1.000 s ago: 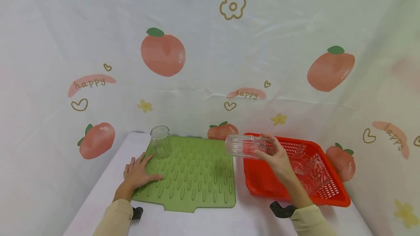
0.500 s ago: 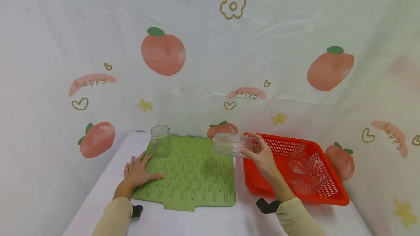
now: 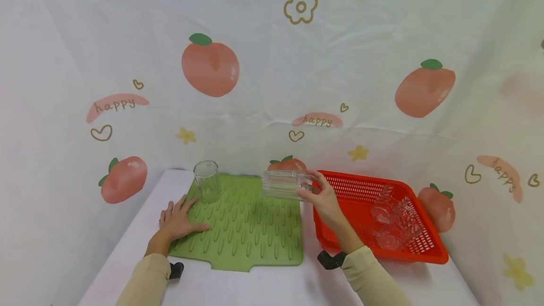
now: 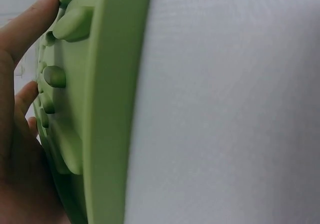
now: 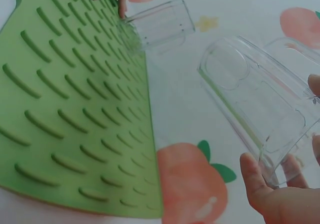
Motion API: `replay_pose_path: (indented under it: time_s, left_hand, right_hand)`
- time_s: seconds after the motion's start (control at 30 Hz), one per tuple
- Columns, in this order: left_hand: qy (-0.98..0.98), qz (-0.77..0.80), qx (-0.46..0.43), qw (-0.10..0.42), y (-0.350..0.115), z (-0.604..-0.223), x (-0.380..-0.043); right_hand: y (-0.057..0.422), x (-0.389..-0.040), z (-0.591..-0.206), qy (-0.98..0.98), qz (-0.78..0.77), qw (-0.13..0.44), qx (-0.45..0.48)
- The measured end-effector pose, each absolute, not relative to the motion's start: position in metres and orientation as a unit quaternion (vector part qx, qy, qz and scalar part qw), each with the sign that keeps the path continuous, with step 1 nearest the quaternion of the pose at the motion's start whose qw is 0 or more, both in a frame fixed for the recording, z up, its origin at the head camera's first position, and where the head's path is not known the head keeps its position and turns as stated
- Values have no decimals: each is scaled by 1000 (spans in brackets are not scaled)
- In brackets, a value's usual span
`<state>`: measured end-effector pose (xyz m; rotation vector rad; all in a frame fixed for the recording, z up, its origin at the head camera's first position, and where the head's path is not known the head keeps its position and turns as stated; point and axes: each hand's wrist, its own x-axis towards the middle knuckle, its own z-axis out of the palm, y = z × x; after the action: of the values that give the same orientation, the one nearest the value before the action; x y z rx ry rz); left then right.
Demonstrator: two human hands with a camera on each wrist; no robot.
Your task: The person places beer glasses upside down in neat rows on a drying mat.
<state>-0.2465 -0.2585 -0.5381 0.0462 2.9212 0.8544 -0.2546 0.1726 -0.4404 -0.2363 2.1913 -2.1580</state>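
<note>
A clear ribbed drinking glass (image 3: 282,184) lies sideways in the air above the back right part of a green drying mat (image 3: 250,230). My right hand (image 3: 325,200) grips it near its right end, fingers and thumb around the wall, as the right wrist view also shows. Spread out on the mat's left edge, my left hand (image 3: 177,221) rests with fingers extended. Just beyond those fingers, a second clear glass (image 3: 208,183) stands upright on the mat's back left corner. Raised green ridges (image 4: 55,77) show beside the left fingers in the left wrist view.
A red plastic basket (image 3: 320,230) stands right of the mat, with several clear glass pieces (image 3: 391,235) lying in its right half. A white cloth printed with peaches (image 3: 210,70) hangs behind the table (image 3: 280,287).
My right hand has carried the drinking glass left, from over the basket's edge to above the mat. The left hand and the standing glass have stayed put.
</note>
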Motion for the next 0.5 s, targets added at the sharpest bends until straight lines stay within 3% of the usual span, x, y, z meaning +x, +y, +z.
replay_pose_path:
  time_s: [0.33, 0.5]
  left_hand:
    - [962, 266, 15, 60, -256, -539, -248]
    - [959, 282, 21, 31, -261, -547, -249]
  right_hand:
    - [159, -262, -447, 711, -699, 30, -68]
    - [148, -270, -446, 728, -683, 31, -60]
